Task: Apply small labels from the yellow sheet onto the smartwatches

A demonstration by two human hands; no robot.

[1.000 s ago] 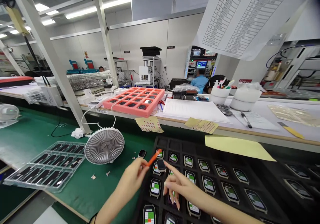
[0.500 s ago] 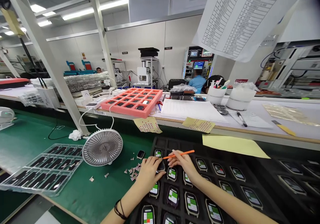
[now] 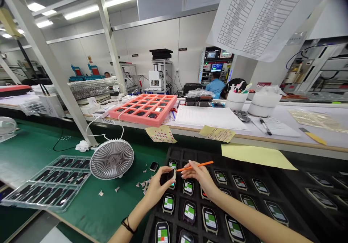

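The person's left hand (image 3: 158, 184) has its thumb and fingers closed around a dark, rectangular watch case with a pale edge (image 3: 171, 174), tipped up just above the near-left part of the black foam tray. The right hand (image 3: 199, 176) pinches a slim orange stick (image 3: 202, 164) like a pen, its tip brought to the edge of that case; whether the tip presses or only hovers, I can't tell from here. The hands are close, with only the stick bridging them.

I'd say this is careful work along the case's rim, perhaps prying or cleaning. The next move seems to call for a firm left grip and a light, steady stroke of the stick, without knocking the neighbours below.

Underneath, the black foam tray (image 3: 178, 199) holds rows of rectangular watches with lit green-and-white screens (image 3: 210, 219). Just left of it, on the green-topped bench (image 3: 81, 206), lie small pale scraps (image 3: 144, 185) and a lone dark-screened watch (image 3: 153, 166). Farther left stand a round white fan (image 3: 112, 159) and a clear plastic tray of black strips (image 3: 32, 206). Beyond, on the raised shelf (image 3: 187, 130), sits a pink foam tray with square compartments (image 3: 136, 119).
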